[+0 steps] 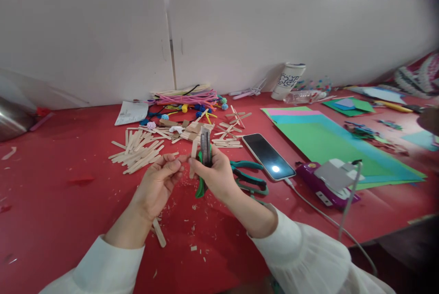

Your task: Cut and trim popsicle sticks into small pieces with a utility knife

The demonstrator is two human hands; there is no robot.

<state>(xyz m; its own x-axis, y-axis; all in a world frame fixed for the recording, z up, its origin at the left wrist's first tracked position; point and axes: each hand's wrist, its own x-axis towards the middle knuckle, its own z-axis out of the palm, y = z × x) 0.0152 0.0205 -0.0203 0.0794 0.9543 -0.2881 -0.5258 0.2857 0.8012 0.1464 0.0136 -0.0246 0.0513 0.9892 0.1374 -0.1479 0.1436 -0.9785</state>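
Observation:
My right hand (219, 173) is closed around a green tool with a grey, ridged metal part (206, 145); its exact kind is unclear. A flat wooden craft stick (194, 154) stands upright between that thumb and fingers, against the tool. Just to the left, my left hand (163, 179) is closed in a pinch, fingertips close to the stick. Whatever it pinches is too small to make out. Below the left wrist lies a single craft stick (159, 232). Behind the hands spreads a loose pile of craft sticks (139, 150), and small wood chips (194, 248) dot the red table.
Teal-handled pliers (248, 176) lie right of my right hand, beside a phone (269, 157) on a white cable. Further right are a purple power strip (325, 189) and coloured paper sheets (315, 138). Pipe cleaners (188, 98), a tumbler (288, 81) and white panels (274, 33) stand behind.

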